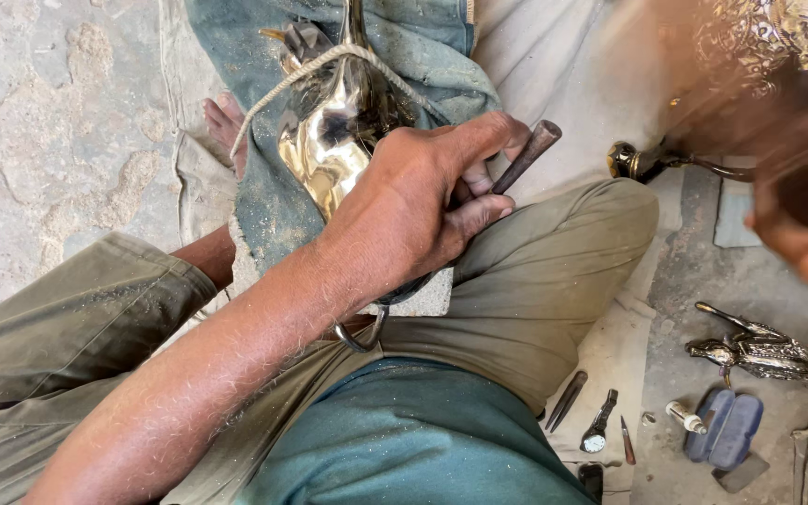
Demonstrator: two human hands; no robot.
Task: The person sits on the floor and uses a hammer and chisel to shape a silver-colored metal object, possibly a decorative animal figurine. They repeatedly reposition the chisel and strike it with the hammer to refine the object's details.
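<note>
My left hand [423,201] is shut on a dark metal punch [530,154], whose blunt end sticks up to the right past my fingers. The hand rests on a shiny polished metal piece [329,140] that lies on my lap over a blue cloth [423,47]. A pale rope [282,89] loops across the metal piece. My right hand [806,234] is a blur at the right edge, with something dark against it that I cannot make out. Above it is a blurred, ornate shiny metal object [778,37].
My bare foot [226,122] shows beside the cloth on the rough concrete floor. To the right lie a brass fitting [633,161], an ornate metal figure [769,355], a blue case [727,425] and several small punches [568,397].
</note>
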